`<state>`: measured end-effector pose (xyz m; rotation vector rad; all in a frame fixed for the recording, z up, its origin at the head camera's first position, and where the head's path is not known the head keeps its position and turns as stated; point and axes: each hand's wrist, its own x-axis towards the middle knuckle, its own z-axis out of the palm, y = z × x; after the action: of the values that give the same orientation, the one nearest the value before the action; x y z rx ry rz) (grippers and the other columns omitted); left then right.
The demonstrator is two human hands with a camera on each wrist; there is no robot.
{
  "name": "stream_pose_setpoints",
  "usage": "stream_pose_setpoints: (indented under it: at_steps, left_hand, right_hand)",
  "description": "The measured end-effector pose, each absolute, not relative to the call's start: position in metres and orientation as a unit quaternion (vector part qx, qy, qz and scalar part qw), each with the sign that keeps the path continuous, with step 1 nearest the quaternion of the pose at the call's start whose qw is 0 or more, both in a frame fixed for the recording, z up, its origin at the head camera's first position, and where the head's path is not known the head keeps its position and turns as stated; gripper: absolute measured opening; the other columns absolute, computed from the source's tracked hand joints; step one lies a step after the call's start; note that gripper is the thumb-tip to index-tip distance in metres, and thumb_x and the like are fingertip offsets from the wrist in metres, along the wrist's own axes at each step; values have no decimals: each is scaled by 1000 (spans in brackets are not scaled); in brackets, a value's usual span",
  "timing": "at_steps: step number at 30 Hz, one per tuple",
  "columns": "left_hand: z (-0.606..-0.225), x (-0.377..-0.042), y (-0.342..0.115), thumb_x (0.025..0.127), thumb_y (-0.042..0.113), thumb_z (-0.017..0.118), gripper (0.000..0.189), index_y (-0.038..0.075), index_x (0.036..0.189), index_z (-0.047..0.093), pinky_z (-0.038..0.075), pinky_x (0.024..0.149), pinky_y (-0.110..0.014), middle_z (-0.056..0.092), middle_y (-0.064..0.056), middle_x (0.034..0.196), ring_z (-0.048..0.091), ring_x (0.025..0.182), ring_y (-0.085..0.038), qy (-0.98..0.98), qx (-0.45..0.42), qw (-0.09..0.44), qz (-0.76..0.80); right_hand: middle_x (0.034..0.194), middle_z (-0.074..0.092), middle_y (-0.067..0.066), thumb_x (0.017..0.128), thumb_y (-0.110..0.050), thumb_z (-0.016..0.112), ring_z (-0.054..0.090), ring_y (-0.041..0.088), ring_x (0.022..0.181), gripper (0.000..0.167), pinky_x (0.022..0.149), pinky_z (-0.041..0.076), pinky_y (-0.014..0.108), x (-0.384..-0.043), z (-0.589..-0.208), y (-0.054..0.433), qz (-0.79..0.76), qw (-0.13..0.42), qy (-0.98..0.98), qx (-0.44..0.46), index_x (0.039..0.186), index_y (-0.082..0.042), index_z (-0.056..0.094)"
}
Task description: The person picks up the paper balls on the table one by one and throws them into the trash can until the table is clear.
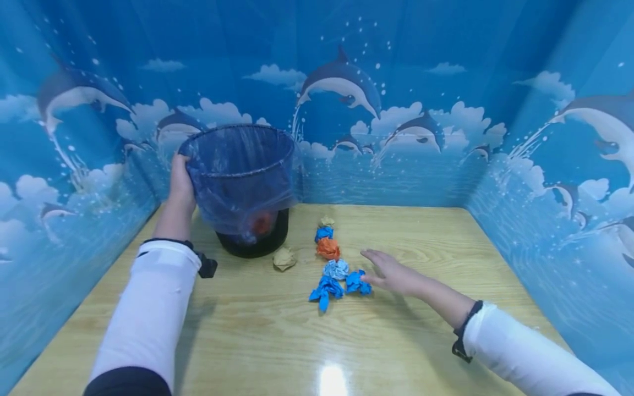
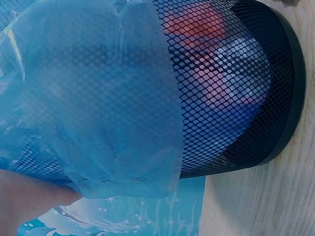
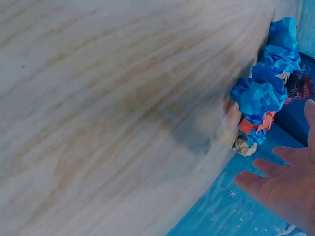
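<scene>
A black mesh wastebasket (image 1: 255, 250) lined with a translucent blue plastic bag (image 1: 242, 192) stands on the left, slightly tilted. My left hand (image 1: 182, 184) grips its left side close under the rim; some of its fingers are hidden by the basket. Through the mesh in the left wrist view, orange crumpled paper (image 2: 197, 24) and paler paper show inside. My right hand (image 1: 391, 273), fingers extended and apart, is just right of a blue paper ball (image 1: 358, 282). Beside that ball lie another blue piece (image 1: 327, 291) and a light blue ball (image 1: 336, 269).
Farther back in the same row are an orange paper ball (image 1: 328, 248), a blue one (image 1: 324, 234) and a beige one (image 1: 326, 221). A second beige ball (image 1: 284, 258) lies next to the basket. Dolphin-printed blue curtains (image 1: 396, 170) enclose the wooden table (image 1: 421, 341) on three sides.
</scene>
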<state>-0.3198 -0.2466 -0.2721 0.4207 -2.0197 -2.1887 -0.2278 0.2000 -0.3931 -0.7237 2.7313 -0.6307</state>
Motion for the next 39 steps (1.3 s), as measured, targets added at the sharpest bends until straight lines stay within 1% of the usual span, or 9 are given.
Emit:
stream_pose_setpoints:
  at_steps: [2,6,9,15,23,26,32,39]
  left_hand:
    - [-273,-320,-247,99,49,21,63,40,153,-10,4,120,-31,-15,18,160,-11,148,-8,-670,144,63,-725]
    - [-273,-319,-246,98,51,22,65,40,152,-13,2,120,-31,-16,18,160,-12,148,-9,-672,146,64,-723]
    - [-272,-318,-246,98,51,22,65,40,152,-12,2,120,-30,-15,18,160,-11,149,-9,-671,142,66,-725]
    - [-273,-319,-246,98,49,22,65,39,152,-14,1,120,-31,-17,18,160,-14,148,-8,-673,139,69,-724]
    - [-276,-321,-246,97,48,24,67,37,153,-11,5,120,-32,-16,15,161,-11,149,-10,-674,142,91,-719]
    - [-277,-321,-246,97,48,23,67,37,153,-12,4,120,-32,-16,15,160,-11,149,-10,-675,143,93,-718]
    - [-276,-321,-247,98,48,23,67,36,153,-12,3,120,-32,-17,15,160,-12,149,-10,-675,140,92,-719]
    - [-276,-320,-247,98,47,22,66,37,153,-13,2,120,-33,-18,15,160,-13,148,-10,-675,137,89,-719]
  right_hand:
    - [153,27,28,98,-40,53,24,47,141,72,112,23,60,-228,-396,199,-216,127,935,-252,150,3,27]
    - [153,27,29,98,-39,53,23,48,141,72,112,22,61,-227,-401,199,-219,136,929,-265,149,3,28]
    - [152,28,30,98,-38,54,24,49,140,71,112,21,61,-225,-404,199,-218,141,925,-279,149,5,29]
    - [150,30,32,96,-35,57,27,50,138,71,111,23,60,-222,-412,196,-221,144,921,-286,147,7,30]
    - [151,31,28,93,-31,63,29,47,139,72,112,25,58,-221,-419,192,-202,147,925,-286,148,3,31]
    - [151,31,28,93,-28,64,29,46,139,71,112,25,58,-221,-419,190,-204,152,924,-286,148,2,31]
    - [148,37,28,92,-26,66,33,45,138,70,111,28,57,-222,-422,189,-208,136,920,-302,145,5,34]
    - [136,47,27,88,-20,70,44,44,128,63,106,36,55,-222,-427,184,-218,105,912,-330,136,8,42]
